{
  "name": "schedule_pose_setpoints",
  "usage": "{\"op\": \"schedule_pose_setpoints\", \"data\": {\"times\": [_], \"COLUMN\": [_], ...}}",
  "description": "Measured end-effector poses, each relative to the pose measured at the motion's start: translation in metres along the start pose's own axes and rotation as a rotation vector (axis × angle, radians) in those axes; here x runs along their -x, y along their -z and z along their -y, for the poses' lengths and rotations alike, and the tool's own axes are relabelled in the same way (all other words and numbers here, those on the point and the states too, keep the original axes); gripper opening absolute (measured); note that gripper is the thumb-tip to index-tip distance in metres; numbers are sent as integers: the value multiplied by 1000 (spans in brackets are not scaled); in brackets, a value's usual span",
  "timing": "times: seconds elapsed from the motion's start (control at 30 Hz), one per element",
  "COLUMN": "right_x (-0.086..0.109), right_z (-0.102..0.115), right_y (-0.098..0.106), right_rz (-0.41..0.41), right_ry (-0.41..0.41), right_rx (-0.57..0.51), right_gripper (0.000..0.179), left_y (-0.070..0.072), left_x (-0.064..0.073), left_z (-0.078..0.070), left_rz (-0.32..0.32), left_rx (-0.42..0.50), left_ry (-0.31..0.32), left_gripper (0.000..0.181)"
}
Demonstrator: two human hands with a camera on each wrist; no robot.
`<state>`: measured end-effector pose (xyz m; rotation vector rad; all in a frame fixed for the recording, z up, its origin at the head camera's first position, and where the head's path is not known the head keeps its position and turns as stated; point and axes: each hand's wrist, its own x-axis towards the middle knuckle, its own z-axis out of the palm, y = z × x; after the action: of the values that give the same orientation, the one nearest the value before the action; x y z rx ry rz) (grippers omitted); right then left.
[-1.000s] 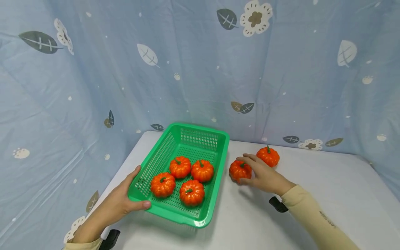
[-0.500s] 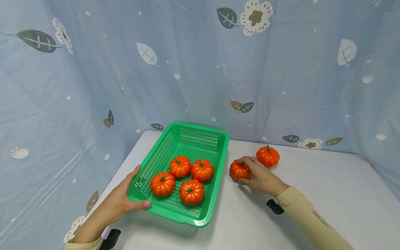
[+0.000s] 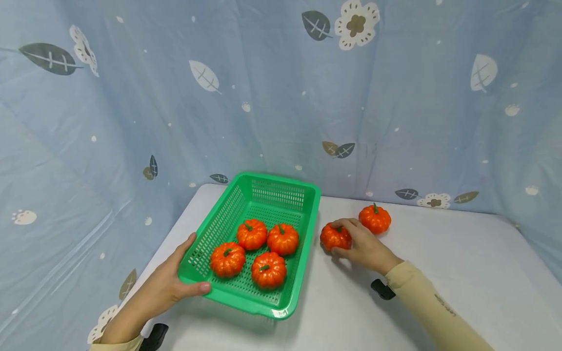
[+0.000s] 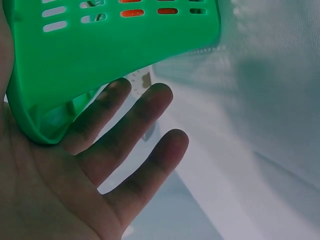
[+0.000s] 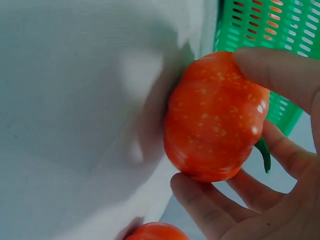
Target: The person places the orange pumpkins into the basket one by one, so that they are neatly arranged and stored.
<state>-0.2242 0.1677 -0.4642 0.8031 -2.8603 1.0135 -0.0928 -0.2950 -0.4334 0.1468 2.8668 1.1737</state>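
We begin with the right grip (image 3: 364, 247), whose thumb and fingers pinch the held pumpkin (image 3: 332, 238) from opposite sides; probably its round, glossy body needs this double support against rolling. It lies just beside the green basket (image 3: 237, 301), at three o'clock from it, and seems to rest on the white tabletop (image 3: 439, 253). At two o'clock from it, near the right grip, stands a loose pumpkin (image 3: 374, 219).

The left grip (image 3: 167, 283) holds the basket's corner at eight o'clock, the thumb over the rim, and we judge this is for steadying. Inside, four pumpkins (image 3: 269, 271) gather toward six o'clock. A patterned curtain (image 3: 272, 97) hangs at twelve o'clock.

The right wrist view gives us the yellow speckles on the held pumpkin's side and its green stem (image 5: 264, 155) pointing toward the palm. The left wrist view shows three fingers stretched out beside the basket's outer wall, which the head view hides; if they press it, we cannot tell.
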Motion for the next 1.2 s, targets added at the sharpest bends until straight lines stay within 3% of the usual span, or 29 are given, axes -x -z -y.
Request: {"op": "schedule_pose_setpoints", "data": {"times": [0.27,0.67,0.97,1.2], "right_x": [-4,-16,-38,-51], "right_z": [5,25,42,58], "right_y": [7,22,32,27], "right_rz": [-126,-301,-284,-249], "right_ry": [103,61,136,154], "right_rx": [6,-12,67,22], "right_gripper": [57,62,62,62], "left_y": [0,-1,-2,-3], "left_x": [-1,-3,-3,-3], "left_z": [1,3,4,5], "left_rz": [4,-1,-1,-11], "left_rx": [-4,-14,3,22], "left_ry": [11,-12,1,-4], "left_gripper": [120,121,120,121]}}
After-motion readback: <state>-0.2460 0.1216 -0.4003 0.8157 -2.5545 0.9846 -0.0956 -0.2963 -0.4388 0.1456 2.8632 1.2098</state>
